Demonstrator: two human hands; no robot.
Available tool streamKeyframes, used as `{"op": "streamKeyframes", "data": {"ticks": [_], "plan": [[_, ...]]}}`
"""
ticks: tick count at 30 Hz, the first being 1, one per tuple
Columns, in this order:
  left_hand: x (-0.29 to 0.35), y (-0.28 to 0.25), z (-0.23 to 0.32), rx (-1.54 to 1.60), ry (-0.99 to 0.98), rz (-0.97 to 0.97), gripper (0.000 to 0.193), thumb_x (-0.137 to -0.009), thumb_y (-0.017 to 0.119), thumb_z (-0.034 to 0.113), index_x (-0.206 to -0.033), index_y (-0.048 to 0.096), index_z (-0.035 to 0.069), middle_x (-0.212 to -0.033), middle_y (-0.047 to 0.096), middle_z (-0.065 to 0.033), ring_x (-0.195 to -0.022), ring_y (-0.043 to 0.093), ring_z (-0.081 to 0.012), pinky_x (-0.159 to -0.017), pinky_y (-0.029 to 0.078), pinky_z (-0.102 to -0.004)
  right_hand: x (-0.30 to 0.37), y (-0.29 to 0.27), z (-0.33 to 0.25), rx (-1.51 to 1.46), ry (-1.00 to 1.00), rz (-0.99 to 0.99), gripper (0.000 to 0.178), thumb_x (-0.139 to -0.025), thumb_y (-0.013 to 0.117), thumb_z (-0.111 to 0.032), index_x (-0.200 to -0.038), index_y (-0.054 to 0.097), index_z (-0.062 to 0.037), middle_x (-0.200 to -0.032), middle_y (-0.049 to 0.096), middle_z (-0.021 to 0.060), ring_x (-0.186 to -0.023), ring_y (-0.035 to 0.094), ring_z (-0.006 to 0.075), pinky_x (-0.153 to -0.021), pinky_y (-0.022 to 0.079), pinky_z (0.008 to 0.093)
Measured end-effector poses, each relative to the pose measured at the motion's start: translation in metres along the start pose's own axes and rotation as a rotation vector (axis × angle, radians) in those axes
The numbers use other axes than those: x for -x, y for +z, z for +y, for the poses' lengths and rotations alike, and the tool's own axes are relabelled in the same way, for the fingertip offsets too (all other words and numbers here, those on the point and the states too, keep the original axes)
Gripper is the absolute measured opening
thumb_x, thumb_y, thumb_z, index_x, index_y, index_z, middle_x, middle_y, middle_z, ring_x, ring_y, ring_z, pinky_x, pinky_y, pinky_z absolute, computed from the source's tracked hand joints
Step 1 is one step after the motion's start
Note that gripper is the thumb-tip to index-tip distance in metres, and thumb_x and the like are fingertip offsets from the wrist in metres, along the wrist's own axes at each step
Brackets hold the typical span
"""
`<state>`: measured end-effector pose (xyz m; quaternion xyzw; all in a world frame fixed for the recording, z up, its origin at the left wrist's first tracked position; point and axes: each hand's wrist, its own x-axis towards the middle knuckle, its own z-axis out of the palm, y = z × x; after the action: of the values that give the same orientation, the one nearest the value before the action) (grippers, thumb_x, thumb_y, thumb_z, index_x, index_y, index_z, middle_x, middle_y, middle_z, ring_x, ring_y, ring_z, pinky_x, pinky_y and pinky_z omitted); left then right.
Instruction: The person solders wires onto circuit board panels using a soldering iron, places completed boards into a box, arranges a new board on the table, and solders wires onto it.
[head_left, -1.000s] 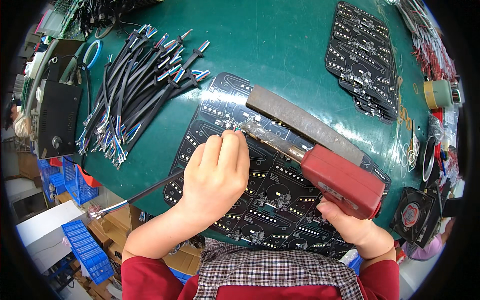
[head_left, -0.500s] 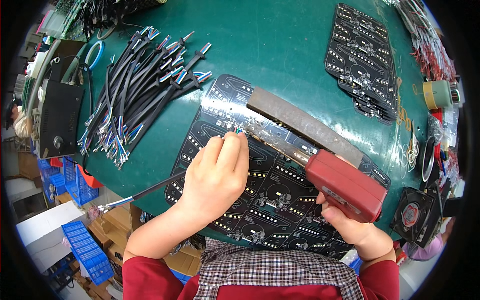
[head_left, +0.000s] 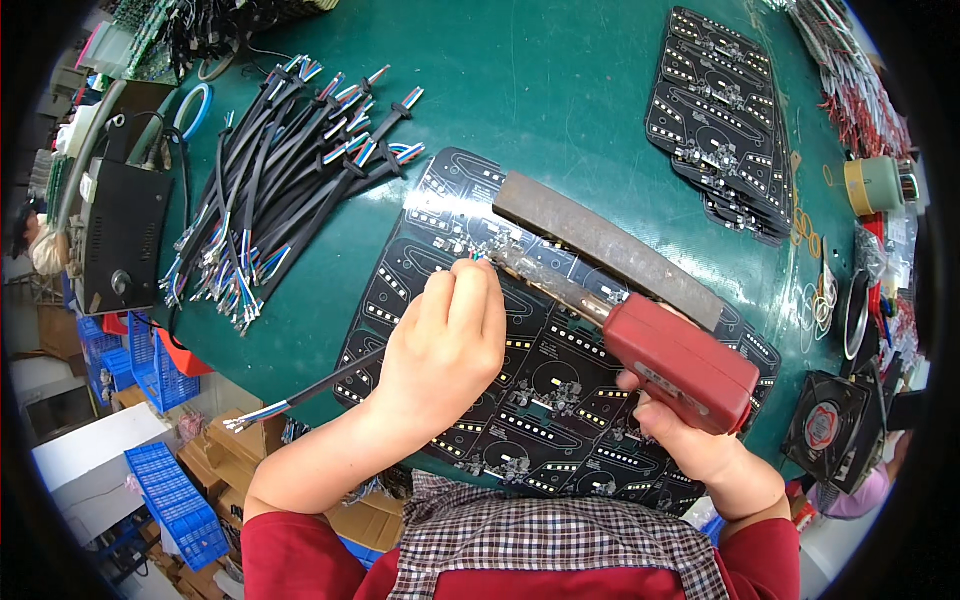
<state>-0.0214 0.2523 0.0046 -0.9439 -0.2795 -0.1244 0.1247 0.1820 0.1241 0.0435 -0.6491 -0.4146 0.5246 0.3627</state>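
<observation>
My left hand [head_left: 447, 335] pinches a black-sheathed cable [head_left: 335, 380]; its thin coloured wire ends reach the panel at the fingertips. The cable's tail sticks out to the left, past the table edge. My right hand [head_left: 690, 440] is wrapped round the handle of a red soldering gun [head_left: 682, 362]. The gun's metal barrel points up and left, with its tip beside the wire ends; whether they touch is too small to tell. Underneath lies a black circuit board panel [head_left: 400, 275] with rows of white LEDs. A grey metal bar [head_left: 605, 245] rests across it.
A bundle of black cables [head_left: 290, 190] lies left on the green table [head_left: 520, 80]. Stacked black circuit boards [head_left: 722, 120] sit at the far right. A black box with a knob [head_left: 122, 235] stands at the left edge, a small fan [head_left: 825, 428] at the right.
The soldering gun has shifted slightly left and down. My left hand has edged right, and the cable's tail has swung a little to the right.
</observation>
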Motion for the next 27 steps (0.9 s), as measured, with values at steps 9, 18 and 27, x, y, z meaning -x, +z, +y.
{"op": "streamKeyframes", "data": {"ticks": [9, 18, 27], "plan": [[0.007, -0.016, 0.005, 0.191, -0.139, -0.180, 0.044, -0.069, 0.055, 0.008, -0.110, 0.053, -0.008, -0.088, 0.049, -0.0096, -0.076, 0.050, -0.0200, -0.065, 0.044, -0.0276, 0.031, -0.010, 0.007, -0.350, -0.235, 0.355, 0.061, -0.080, 0.069, -0.024, -0.125, 0.041, 0.0040, -0.102, 0.058, 0.0216, -0.049, 0.051, 0.0133, -0.043, 0.043, 0.0227], [0.008, -0.054, -0.153, 0.100, -0.831, 0.070, 0.045, -0.088, 0.056, 0.024, -0.121, 0.049, -0.006, -0.112, 0.057, -0.0254, -0.106, 0.055, -0.0352, -0.091, 0.043, -0.0399, 0.059, -0.034, 0.021, -0.317, -0.426, 0.479, 0.046, -0.088, 0.056, -0.014, -0.127, 0.037, 0.0011, -0.102, 0.055, 0.0174, -0.051, 0.044, 0.0076, -0.041, 0.036, 0.0177], [0.023, 0.033, -0.278, 0.289, -0.998, 0.120, 0.032, -0.070, 0.070, 0.013, -0.098, 0.065, -0.001, -0.084, 0.067, -0.0161, -0.084, 0.066, -0.0250, -0.073, 0.052, -0.0355, 0.075, -0.037, 0.020, -0.300, -0.441, 0.515, 0.046, -0.087, 0.058, -0.014, -0.127, 0.039, -0.0009, -0.101, 0.056, 0.0170, -0.054, 0.047, 0.0091, -0.041, 0.038, 0.0188]]}}
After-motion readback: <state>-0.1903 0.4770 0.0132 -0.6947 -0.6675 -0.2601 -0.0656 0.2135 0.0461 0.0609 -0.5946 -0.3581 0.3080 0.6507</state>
